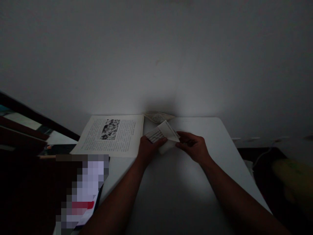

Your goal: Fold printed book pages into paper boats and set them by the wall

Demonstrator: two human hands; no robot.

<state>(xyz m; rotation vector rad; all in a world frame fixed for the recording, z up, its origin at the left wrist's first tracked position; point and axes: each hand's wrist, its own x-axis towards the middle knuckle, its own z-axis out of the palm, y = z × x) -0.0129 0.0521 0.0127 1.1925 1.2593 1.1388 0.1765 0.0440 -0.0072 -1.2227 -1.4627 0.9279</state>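
Between my two hands, above the white table, is a folded sheet of printed paper with a pointed top corner. My left hand is closed on its left part, the thumb lying over the front near the lower edge. At the lower right corner, my right hand pinches the paper between thumb and fingers. Behind it, against the wall, stands a folded paper boat made of printed paper. The far side of the held paper and the fingers behind it are hidden.
An open stack of printed pages with a black-and-white picture lies at the table's back left. A lit, partly blurred screen device lies at the left edge. The table meets a plain wall. Dark wooden furniture stands left.
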